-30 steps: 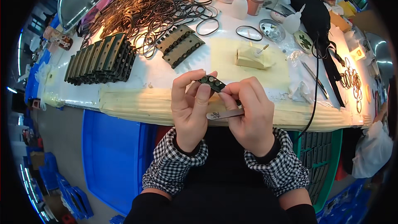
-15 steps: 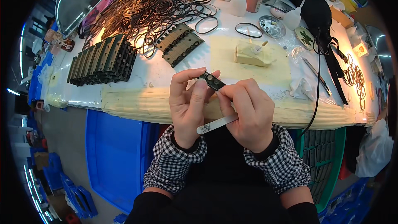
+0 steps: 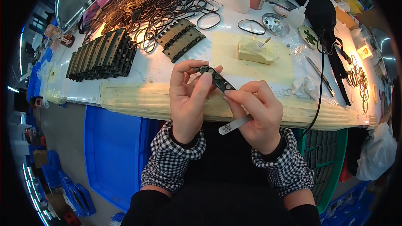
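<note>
A small dark green strip with round metallic parts (image 3: 215, 79) is held up over the table's front edge, slanting down to the right. My left hand (image 3: 187, 104) pinches its upper end between thumb and fingers. At the strip's lower right end, the fingertips of my right hand (image 3: 261, 115) are closed and touching it. The same right hand grips a flat, pale, round-ended tool (image 3: 235, 125) against its palm; its other end is hidden, so I cannot tell its kind. Similar green and tan strips lie in a flat set (image 3: 181, 40) beyond my left hand.
Stacked strips (image 3: 102, 54) stand at the left before a tangled heap of dark bands (image 3: 146, 6). A yellowish block (image 3: 253, 52), white squeeze bottles (image 3: 241, 1), and a pen-like tool (image 3: 319, 75) lie right. Below are a blue bin (image 3: 111, 155) and a green crate (image 3: 323, 163).
My right hand has moved slightly right and down, and the pale tool with it. More of the green strip now shows between my hands. My left hand has risen a little.
</note>
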`<control>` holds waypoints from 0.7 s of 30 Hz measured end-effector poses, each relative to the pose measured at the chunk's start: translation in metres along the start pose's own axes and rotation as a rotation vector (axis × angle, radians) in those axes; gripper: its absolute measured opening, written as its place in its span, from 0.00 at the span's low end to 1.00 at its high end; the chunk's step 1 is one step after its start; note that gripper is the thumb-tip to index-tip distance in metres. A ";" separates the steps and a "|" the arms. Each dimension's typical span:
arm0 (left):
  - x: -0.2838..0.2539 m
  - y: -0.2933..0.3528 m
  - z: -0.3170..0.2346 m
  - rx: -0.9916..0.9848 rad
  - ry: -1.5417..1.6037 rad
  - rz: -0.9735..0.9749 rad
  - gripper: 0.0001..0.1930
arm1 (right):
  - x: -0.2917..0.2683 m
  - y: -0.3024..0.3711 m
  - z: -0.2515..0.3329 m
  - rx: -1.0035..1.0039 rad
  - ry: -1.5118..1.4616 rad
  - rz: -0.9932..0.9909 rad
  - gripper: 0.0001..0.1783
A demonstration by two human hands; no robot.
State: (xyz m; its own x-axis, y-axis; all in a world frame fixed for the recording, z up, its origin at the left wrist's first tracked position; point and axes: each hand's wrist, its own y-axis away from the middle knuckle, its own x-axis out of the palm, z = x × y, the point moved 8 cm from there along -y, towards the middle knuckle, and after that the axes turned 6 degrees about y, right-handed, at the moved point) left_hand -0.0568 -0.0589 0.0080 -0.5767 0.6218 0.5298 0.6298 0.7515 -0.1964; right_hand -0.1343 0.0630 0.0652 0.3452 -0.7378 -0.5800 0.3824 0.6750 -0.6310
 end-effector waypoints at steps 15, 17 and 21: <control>0.001 -0.004 0.004 -0.133 0.062 -0.053 0.18 | -0.005 0.008 -0.005 0.130 -0.153 0.111 0.18; 0.000 -0.004 0.005 -0.132 0.056 -0.053 0.19 | -0.006 0.010 -0.004 0.142 -0.149 0.121 0.18; 0.006 -0.002 0.001 -0.117 0.004 -0.020 0.22 | -0.005 0.011 -0.006 0.124 -0.138 0.103 0.17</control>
State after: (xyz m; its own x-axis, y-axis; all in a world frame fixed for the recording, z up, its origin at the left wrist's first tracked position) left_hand -0.0620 -0.0565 0.0103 -0.5877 0.6057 0.5364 0.6746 0.7328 -0.0885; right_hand -0.1369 0.0738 0.0578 0.4984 -0.6643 -0.5570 0.4386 0.7474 -0.4990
